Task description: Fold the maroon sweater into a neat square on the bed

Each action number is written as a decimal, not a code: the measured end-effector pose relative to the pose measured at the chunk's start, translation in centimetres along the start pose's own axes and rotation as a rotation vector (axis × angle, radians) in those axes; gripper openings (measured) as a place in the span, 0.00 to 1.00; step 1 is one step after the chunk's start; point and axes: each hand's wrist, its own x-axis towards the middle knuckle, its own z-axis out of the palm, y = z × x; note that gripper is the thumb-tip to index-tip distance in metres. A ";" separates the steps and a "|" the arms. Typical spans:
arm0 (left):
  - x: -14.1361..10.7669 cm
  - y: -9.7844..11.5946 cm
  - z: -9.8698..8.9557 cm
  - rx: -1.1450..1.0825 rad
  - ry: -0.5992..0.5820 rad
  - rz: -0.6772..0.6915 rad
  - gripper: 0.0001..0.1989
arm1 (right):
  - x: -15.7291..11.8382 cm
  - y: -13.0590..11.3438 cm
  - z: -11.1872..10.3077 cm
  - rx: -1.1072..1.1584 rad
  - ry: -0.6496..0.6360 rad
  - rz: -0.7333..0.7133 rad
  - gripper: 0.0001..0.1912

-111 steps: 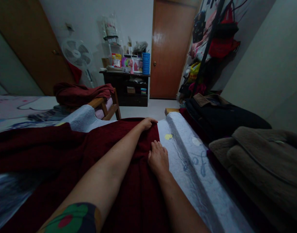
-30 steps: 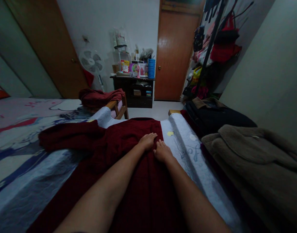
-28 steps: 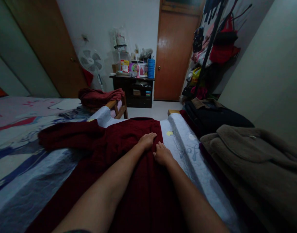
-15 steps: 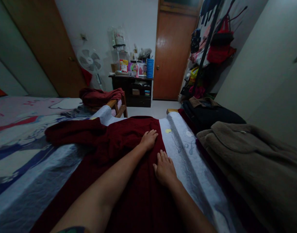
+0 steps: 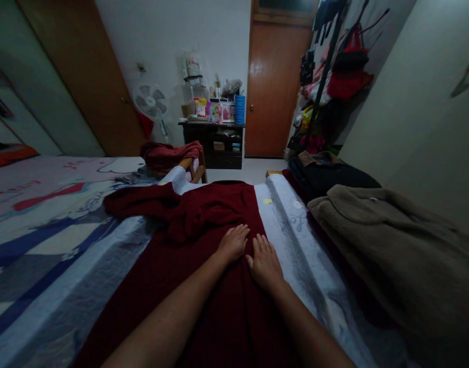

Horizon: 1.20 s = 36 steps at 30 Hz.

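Note:
A long dark red garment, which looks like a coat or dress [image 5: 188, 271], lies spread over the bed. One sleeve [image 5: 142, 200] stretches out to the left, and the far end reaches the bed's far edge. My left hand [image 5: 234, 243] rests flat on the cloth, fingers extended and pointing to the right. Just beside it, my right hand [image 5: 265, 261] lies flat along the garment's right edge, its fingers pointing away from me. Neither hand grips the fabric. The near part of the garment is partly covered by my forearms.
On the right, a brown fleecy coat [image 5: 388, 230] and dark folded clothes [image 5: 334, 174] lie on the bed. A reddish garment [image 5: 169, 153] hangs over a wooden frame at the far left. Beyond stand a fan [image 5: 150, 101], a dark cabinet [image 5: 192, 138] and a wooden door [image 5: 275, 92].
My left hand has slid back toward me along the garment, closer to my right hand. My right hand stays near the right edge. The view has turned slightly left.

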 end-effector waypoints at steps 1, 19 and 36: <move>0.0 0.1 0.0 0.005 0.005 -0.004 0.22 | -0.7 0.0 0.0 0.001 -0.011 -0.004 0.33; -6.4 4.9 -0.8 -0.063 -0.022 -0.035 0.22 | -8.2 -1.1 -0.6 0.070 0.060 -0.001 0.30; -9.4 6.4 -0.7 -0.011 0.017 -0.079 0.21 | -13.3 -0.4 -2.6 0.082 -0.152 -0.095 0.31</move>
